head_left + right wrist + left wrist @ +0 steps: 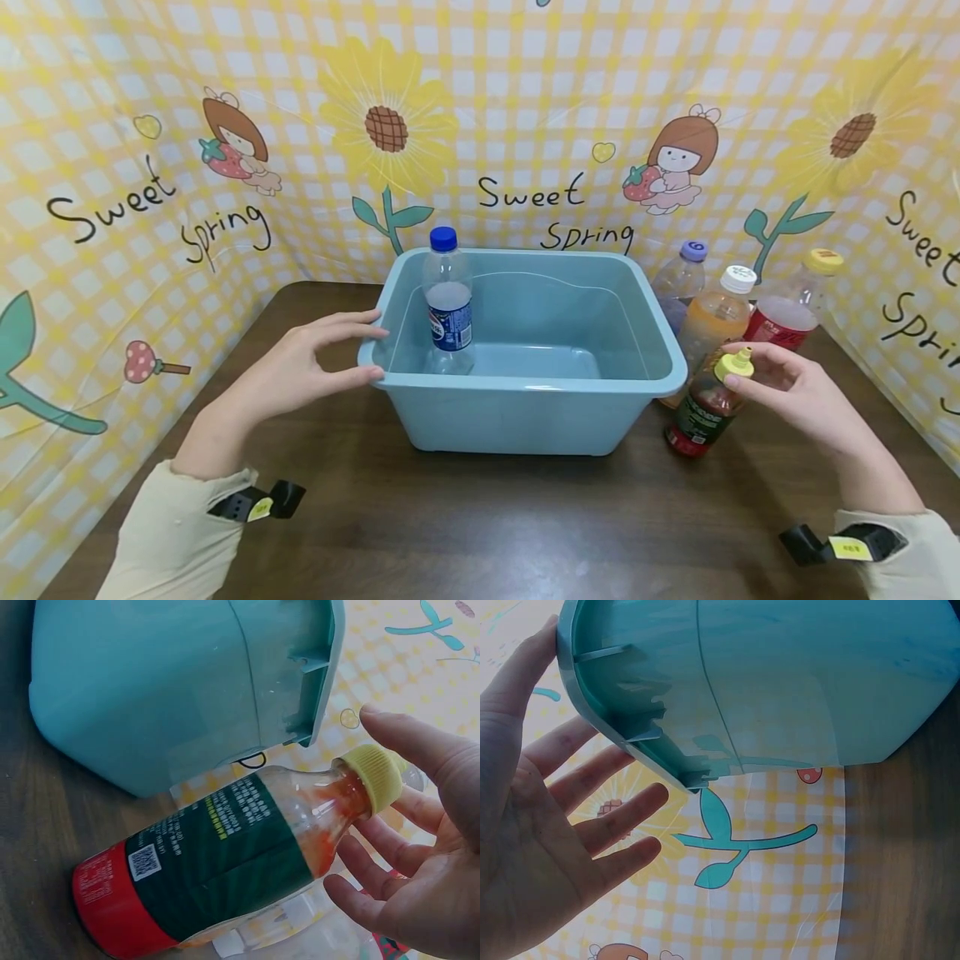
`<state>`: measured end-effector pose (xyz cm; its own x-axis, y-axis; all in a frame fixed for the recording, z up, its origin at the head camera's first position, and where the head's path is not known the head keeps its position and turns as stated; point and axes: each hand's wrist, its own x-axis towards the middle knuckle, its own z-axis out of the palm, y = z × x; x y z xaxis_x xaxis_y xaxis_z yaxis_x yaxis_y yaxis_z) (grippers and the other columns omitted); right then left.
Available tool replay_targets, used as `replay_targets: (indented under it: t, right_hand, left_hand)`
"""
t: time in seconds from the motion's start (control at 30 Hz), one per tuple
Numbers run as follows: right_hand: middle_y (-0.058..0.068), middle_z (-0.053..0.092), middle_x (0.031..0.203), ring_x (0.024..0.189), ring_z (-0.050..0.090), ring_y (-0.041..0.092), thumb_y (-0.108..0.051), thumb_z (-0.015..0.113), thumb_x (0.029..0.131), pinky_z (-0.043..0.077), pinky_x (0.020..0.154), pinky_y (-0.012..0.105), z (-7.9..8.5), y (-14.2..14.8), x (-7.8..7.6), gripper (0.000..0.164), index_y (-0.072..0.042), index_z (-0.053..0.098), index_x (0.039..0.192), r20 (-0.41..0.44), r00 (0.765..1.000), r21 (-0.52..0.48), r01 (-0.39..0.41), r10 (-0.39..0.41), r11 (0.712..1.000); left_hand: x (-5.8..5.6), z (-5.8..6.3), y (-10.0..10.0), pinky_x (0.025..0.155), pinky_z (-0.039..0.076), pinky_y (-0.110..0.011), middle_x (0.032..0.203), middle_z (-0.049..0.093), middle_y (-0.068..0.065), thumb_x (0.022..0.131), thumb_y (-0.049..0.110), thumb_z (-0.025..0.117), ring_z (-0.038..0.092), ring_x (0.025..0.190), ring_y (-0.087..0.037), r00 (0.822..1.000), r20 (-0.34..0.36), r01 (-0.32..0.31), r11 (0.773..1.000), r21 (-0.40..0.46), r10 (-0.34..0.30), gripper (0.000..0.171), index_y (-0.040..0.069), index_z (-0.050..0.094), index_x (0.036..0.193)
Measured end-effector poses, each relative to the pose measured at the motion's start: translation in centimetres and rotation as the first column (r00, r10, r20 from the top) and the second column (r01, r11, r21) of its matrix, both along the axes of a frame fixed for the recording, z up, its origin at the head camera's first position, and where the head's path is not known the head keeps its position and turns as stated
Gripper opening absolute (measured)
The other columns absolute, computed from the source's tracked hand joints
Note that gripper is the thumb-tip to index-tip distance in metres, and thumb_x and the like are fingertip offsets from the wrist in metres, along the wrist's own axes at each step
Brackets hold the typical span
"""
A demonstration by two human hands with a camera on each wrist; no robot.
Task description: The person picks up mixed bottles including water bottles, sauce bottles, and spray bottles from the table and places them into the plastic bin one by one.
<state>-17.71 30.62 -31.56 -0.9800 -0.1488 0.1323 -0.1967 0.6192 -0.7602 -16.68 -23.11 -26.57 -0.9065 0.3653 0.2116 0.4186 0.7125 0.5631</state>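
A light blue plastic tub [517,417] stands on the table, with a clear bottle with a blue cap and blue label [450,325] upright inside at its left. My left hand [315,362] is at the tub's left rim, fingertips and thumb spread along it; in the left wrist view the fingers [622,817] are extended. Right of the tub stands a sauce bottle [705,408] with a yellow nozzle cap, a green label and red contents. My right hand [795,387] is around its top, fingers behind the neck and the thumb [412,742] apart from the cap.
Behind the sauce bottle, right of the tub, stand a purple-capped bottle [678,279], a white-capped bottle with orange contents [716,312] and a yellow-capped bottle with a red label [787,312]. A yellow checked cloth [525,108] hangs behind the dark wooden table [487,525].
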Motion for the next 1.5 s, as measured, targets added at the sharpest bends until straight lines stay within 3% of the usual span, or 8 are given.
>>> replay_targets:
  t: [0.2,0.43,0.57,1.3,1.5]
  right_hand:
    - [-0.032,0.057,0.091,0.081,0.056,-0.01,-0.019,0.063,0.089,0.048,0.068,0.012,-0.8,0.2,-0.1,0.027,-0.021,0.055,0.115,-0.001,1.0,-0.003,0.025,-0.025,1.0]
    - [-0.036,0.052,0.091,0.085,0.052,-0.016,-0.024,0.062,0.09,0.046,0.069,0.011,-1.7,0.3,-0.3,0.048,0.002,0.047,0.128,0.041,0.998,0.04,0.036,-0.038,0.999]
    - [-0.037,0.05,0.094,0.087,0.05,-0.019,-0.024,0.062,0.091,0.046,0.07,0.01,-1.8,0.3,-0.3,0.051,0.004,0.045,0.129,0.045,0.999,0.045,0.028,-0.03,0.999]
    - [-0.034,0.054,0.094,0.088,0.052,-0.018,-0.02,0.065,0.088,0.045,0.069,0.007,-1.3,0.2,-0.1,0.037,-0.01,0.054,0.122,-0.001,0.999,-0.011,0.039,-0.039,0.999]
    - [-0.031,0.058,0.092,0.087,0.055,-0.016,-0.015,0.065,0.087,0.045,0.069,0.006,-0.7,0.2,-0.2,0.031,-0.022,0.057,0.116,-0.029,0.999,-0.064,0.027,-0.028,0.998]
  left_hand:
    - [0.0,-0.1,0.0,0.099,0.041,-0.056,0.144,0.046,-0.003,0.082,0.036,0.071,0.041,0.133,-0.03,1.0,-0.005,-0.006,1.0,0.002,0.006,0.044,0.019,0.062,0.121]
    - [0.0,0.0,0.0,0.099,0.04,-0.057,0.144,0.045,-0.004,0.082,0.036,0.07,0.041,0.133,-0.032,1.0,-0.007,0.004,1.0,0.003,-0.004,0.044,0.019,0.061,0.122]
    - [0.0,0.0,0.0,0.1,0.04,-0.057,0.144,0.046,-0.004,0.082,0.035,0.071,0.041,0.133,-0.031,1.0,-0.01,0.006,1.0,0.005,-0.006,0.043,0.019,0.062,0.122]
    - [-0.2,-0.3,-0.3,0.099,0.04,-0.056,0.144,0.045,-0.004,0.082,0.038,0.071,0.041,0.133,-0.031,1.0,-0.003,-0.011,1.0,-0.008,0.011,0.046,0.018,0.061,0.122]
    - [-0.2,-0.3,-0.3,0.099,0.041,-0.056,0.144,0.046,-0.003,0.081,0.038,0.071,0.041,0.133,-0.03,1.0,-0.002,-0.014,1.0,-0.001,0.014,0.046,0.018,0.062,0.122]
